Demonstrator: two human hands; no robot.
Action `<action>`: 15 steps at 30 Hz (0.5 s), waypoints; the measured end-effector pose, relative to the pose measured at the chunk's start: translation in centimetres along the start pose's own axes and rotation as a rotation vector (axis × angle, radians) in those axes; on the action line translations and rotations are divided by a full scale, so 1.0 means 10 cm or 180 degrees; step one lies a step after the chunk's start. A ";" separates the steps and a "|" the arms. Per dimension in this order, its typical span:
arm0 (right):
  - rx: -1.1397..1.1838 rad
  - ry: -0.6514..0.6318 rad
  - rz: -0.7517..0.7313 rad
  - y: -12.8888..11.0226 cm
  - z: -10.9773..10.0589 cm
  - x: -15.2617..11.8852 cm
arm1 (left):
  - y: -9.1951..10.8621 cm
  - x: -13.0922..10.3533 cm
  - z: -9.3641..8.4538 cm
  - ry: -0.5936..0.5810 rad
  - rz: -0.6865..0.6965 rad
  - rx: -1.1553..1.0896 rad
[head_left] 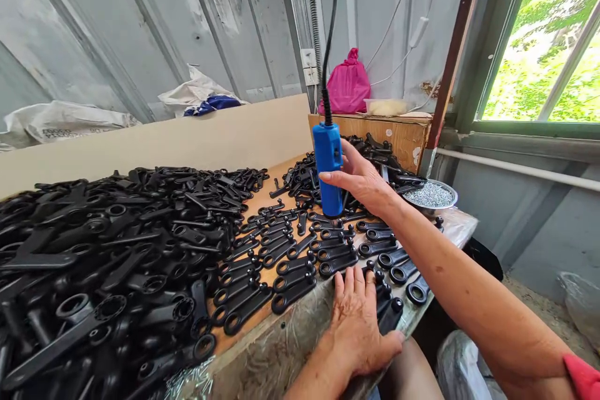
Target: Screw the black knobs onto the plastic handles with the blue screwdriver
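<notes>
My right hand [360,180] is wrapped around a blue electric screwdriver [327,165], which hangs upright from a black cord with its tip down over the rows of parts. Below and nearer to me, my left hand [355,319] lies palm down, fingers stretched out over several black crank handles [391,312] at the table's front edge. More black crank handles [295,290], each with a ring at one end and a ball-topped knob at the other, lie in rows beside it. The screwdriver's tip is hard to make out among them.
A large heap of black handles [117,250] covers the left side, and another pile [375,156] sits behind the screwdriver. Loose screws [190,381] lie at the front left. A metal bowl of screws [430,194] stands right. A pink bag [345,84] rests on a wooden box [400,137].
</notes>
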State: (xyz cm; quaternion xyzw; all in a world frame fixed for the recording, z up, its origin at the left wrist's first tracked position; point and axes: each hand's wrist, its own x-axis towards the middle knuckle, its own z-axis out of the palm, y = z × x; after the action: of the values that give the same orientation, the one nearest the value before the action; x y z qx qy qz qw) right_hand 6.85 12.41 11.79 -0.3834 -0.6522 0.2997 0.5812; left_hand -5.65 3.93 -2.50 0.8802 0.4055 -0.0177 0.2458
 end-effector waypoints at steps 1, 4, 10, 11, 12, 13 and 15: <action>0.0220 -0.0123 0.0080 0.00 0.01 0.01 | -0.01 0.00 0.00 0.0013 0.0034 -0.0017; 0.0595 -0.0355 0.0398 -0.03 -0.01 -0.08 | -0.05 -0.01 0.02 0.0031 0.0110 -0.0104; 0.1271 -0.0535 0.0872 -0.09 -0.03 -0.56 | -0.05 -0.04 0.00 0.0232 0.0313 -0.0216; 0.1365 -0.0534 0.0936 -0.09 -0.03 -0.63 | -0.04 -0.04 -0.02 0.0292 0.0323 -0.0223; 0.1418 -0.0540 0.0998 -0.09 -0.03 -0.68 | -0.03 -0.05 -0.04 0.0327 0.0319 -0.0237; 0.1390 -0.0526 0.1053 -0.09 -0.04 -0.71 | -0.02 -0.05 -0.06 0.0328 0.0306 -0.0252; 0.0966 -0.0179 0.0998 -0.08 -0.07 -0.74 | -0.01 -0.05 -0.09 0.0256 0.0273 -0.0273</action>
State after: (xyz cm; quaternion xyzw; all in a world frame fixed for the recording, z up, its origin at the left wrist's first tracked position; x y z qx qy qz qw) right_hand 7.63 5.64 8.69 -0.3797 -0.5479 0.4917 0.5601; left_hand -6.22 4.00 -1.66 0.8854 0.3774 0.0456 0.2674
